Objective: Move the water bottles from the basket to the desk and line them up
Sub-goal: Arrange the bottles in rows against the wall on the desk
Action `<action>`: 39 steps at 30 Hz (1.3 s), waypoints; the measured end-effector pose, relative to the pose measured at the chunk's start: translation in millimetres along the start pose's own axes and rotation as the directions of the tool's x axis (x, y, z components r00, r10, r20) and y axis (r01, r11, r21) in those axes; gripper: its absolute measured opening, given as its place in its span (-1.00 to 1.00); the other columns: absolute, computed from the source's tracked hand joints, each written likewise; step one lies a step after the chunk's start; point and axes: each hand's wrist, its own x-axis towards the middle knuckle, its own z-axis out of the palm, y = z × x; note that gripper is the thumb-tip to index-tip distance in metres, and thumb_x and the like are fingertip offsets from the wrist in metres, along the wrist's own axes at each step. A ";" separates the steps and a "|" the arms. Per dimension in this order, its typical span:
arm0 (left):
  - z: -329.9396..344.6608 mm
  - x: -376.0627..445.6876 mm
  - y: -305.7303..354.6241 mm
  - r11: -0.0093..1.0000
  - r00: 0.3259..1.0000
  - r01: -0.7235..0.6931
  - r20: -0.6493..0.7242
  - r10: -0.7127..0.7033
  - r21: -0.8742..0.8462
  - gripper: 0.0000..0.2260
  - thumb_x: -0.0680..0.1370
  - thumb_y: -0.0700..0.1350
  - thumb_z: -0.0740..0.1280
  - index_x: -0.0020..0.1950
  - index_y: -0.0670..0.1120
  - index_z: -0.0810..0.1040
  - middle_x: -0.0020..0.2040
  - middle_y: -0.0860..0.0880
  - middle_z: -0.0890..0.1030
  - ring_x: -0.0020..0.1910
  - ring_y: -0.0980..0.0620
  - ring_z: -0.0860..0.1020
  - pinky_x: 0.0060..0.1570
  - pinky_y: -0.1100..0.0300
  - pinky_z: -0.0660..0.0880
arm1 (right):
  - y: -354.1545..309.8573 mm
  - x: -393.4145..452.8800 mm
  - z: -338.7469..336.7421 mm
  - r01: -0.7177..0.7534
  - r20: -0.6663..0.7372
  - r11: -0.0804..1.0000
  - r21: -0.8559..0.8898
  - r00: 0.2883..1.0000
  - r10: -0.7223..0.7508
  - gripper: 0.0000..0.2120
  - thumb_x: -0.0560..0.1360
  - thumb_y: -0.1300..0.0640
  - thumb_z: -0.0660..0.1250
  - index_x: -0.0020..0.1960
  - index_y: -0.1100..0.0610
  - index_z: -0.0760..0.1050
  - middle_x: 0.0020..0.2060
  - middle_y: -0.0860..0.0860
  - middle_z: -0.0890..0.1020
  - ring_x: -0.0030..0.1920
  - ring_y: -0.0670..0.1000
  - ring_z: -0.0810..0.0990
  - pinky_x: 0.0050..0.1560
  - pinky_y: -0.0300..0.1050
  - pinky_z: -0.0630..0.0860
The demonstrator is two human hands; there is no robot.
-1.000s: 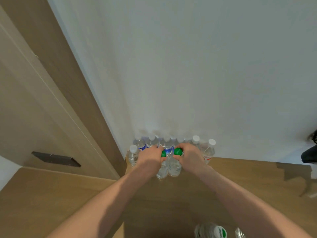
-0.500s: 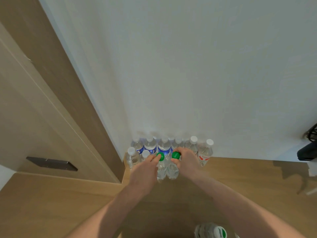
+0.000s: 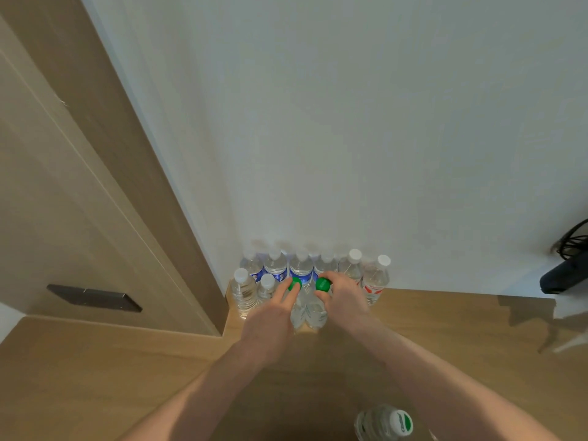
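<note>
Two clear water bottles with green caps stand side by side on the wooden desk [image 3: 445,329], just in front of a row of several white-capped bottles [image 3: 351,265] lined up against the white wall. My left hand [image 3: 270,319] reaches out with straight fingers, and the fingertips touch the left green-capped bottle [image 3: 294,284] at its cap. My right hand [image 3: 345,297] curls its thumb and fingers round the top of the right green-capped bottle [image 3: 323,284]. The basket is out of view.
Another bottle with a green-and-white label [image 3: 385,423] shows at the bottom edge. A black device with cables [image 3: 563,275] sits at the right by the wall. A wooden panel with a dark handle [image 3: 94,297] stands to the left.
My left hand has loosened from gripping its green-capped bottle to straight fingers touching the cap. Both bottles stay standing in front of the row; my right hand keeps its hold.
</note>
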 end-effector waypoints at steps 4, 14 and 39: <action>-2.0 14.8 -3.2 1.000 1.000 -0.008 -0.011 0.007 -0.020 -0.36 0.65 -0.17 0.25 0.69 0.10 0.09 0.67 0.12 0.11 -0.03 0.01 0.59 -0.06 0.15 0.53 | -0.1 -1.2 -1.3 0.003 0.008 1.000 -0.005 1.000 -0.003 -0.66 0.62 0.07 0.44 0.36 0.13 0.57 0.16 0.05 0.67 0.16 0.05 0.61 0.25 -0.11 0.50; -19.0 47.4 -2.8 0.987 0.996 -0.003 -0.090 -0.011 -0.159 -0.69 0.68 -0.12 0.30 0.42 0.08 0.45 0.26 0.07 0.54 0.06 -0.01 0.59 -0.13 0.14 0.38 | -3.5 -1.4 -9.0 -0.068 0.063 0.997 -0.035 0.996 0.070 -0.63 0.63 0.01 0.43 0.41 0.02 0.55 0.24 0.00 0.67 0.23 0.05 0.63 0.29 -0.02 0.54; -12.8 -98.0 107.9 0.864 0.960 -0.244 0.017 0.279 -0.440 -0.64 0.58 0.22 0.38 0.36 0.23 0.51 0.29 0.31 0.44 -0.01 0.28 0.55 -0.02 0.45 0.38 | 138.6 -209.9 -187.5 -0.194 0.193 0.972 -0.136 0.957 0.218 -0.55 0.62 -0.12 0.39 0.49 -0.22 0.45 0.38 -0.27 0.51 0.43 -0.14 0.46 0.38 -0.16 0.41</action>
